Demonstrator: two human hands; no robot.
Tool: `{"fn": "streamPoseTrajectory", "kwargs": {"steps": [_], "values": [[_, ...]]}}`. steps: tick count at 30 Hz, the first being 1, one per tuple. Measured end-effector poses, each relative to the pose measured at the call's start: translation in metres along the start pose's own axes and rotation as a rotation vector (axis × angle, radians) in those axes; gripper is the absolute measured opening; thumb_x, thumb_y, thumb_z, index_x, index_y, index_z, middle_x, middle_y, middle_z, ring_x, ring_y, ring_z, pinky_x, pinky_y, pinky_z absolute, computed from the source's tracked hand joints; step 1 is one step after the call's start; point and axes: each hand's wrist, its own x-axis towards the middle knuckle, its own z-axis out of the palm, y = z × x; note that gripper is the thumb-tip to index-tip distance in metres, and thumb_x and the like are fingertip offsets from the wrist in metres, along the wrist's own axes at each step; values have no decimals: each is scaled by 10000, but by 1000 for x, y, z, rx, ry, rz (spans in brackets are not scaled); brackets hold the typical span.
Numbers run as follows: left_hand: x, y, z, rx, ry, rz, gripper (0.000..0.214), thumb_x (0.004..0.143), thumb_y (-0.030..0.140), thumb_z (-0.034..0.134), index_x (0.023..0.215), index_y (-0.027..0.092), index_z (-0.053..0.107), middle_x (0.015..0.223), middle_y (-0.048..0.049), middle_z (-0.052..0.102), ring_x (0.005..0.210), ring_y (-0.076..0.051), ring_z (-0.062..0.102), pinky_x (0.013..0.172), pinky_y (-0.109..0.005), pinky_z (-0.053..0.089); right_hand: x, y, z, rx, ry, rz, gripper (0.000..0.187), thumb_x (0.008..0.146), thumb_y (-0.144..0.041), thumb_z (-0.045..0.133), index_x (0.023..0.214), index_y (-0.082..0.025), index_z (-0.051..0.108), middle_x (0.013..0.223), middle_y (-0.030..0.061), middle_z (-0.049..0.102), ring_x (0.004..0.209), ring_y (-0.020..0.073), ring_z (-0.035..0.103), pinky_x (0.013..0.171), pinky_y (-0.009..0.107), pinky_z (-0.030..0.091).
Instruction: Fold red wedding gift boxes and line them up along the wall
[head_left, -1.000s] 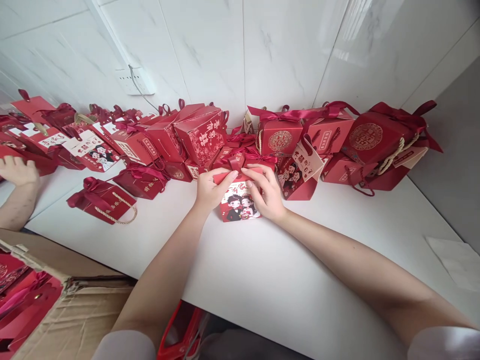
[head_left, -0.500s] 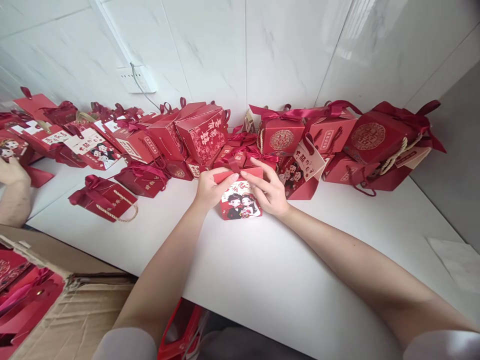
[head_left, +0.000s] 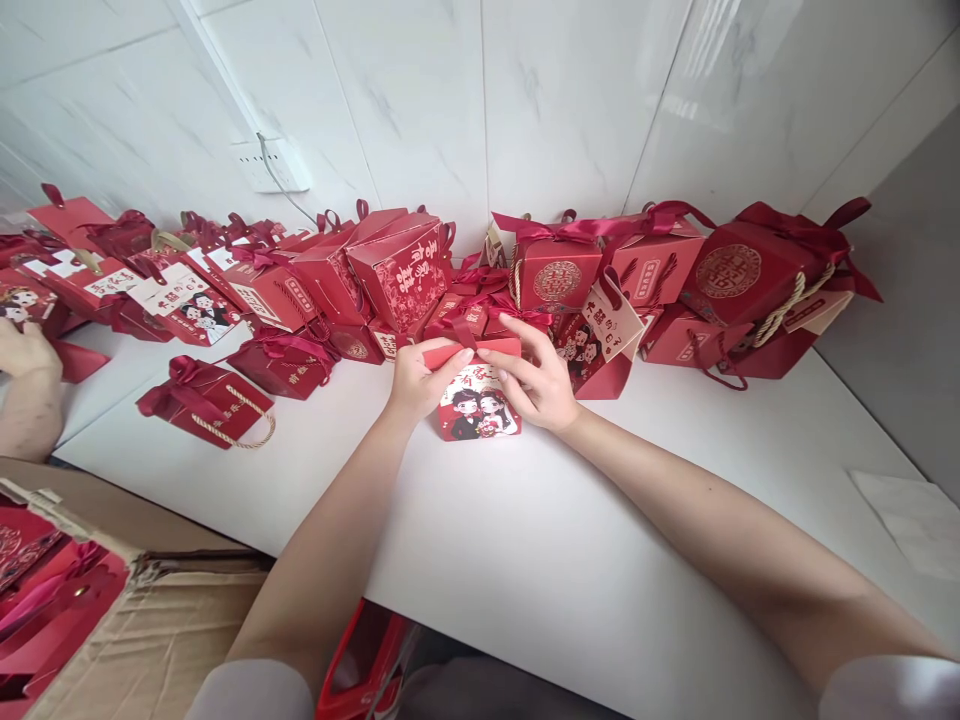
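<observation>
Head view: small red cardboard gift box with cartoon couple print (head_left: pixel 480 415) stands mid white bench (head_left: pixel 562 540), just near of far row of red ribboned gift boxes (head_left: pixel 559 275). Left hand (head_left: pixel 416 380) and right hand (head_left: pixel 540 385): each grip pinched on box's top flaps. Step, by look: closing top. Next move calls for flaps kept aligned, box steadied. Another person's hand (head_left: pixel 26 350) far left, well apart.

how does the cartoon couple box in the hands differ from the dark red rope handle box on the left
The cartoon couple box stands upright with the left hand and right hand on its top; the rope-handle box lies on its side, untouched. The cartoon couple box is bright red with a white picture panel; the rope-handle box is darker, with a beige cord. Both are red boxes on the white table.
</observation>
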Motion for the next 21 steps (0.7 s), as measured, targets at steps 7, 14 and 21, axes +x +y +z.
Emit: {"fn": "streamPoseTrajectory", "kwargs": {"steps": [7, 14, 21], "values": [[-1, 8, 1, 28, -40, 32, 165, 803, 303, 716, 740, 152, 698, 668, 2, 647, 602, -122, 548, 568, -241, 421, 23, -29, 3, 443, 69, 501, 293, 909, -433, 694, 1088, -224, 594, 941, 29, 690, 843, 201, 665, 763, 341, 563], [-1, 7, -7, 28, -113, 0, 238, 836, 367, 697, 732, 154, 677, 651, 8, 611, 600, -124, 524, 558, -249, 394, 30, -22, -4, 509, -27, 545, 239, 897, -440, 700, 896, -204, 659, 869, 18, 700, 781, 186, 649, 706, 312, 520], [2, 1, -14, -95, -189, -38, 282, 866, 401, 690, 728, 157, 658, 655, 7, 603, 596, -112, 519, 559, -242, 400, 28, -21, -4, 567, -31, 547, 225, 927, -427, 670, 981, -209, 658, 924, 20, 700, 815, 186, 653, 730, 307, 521]]}}
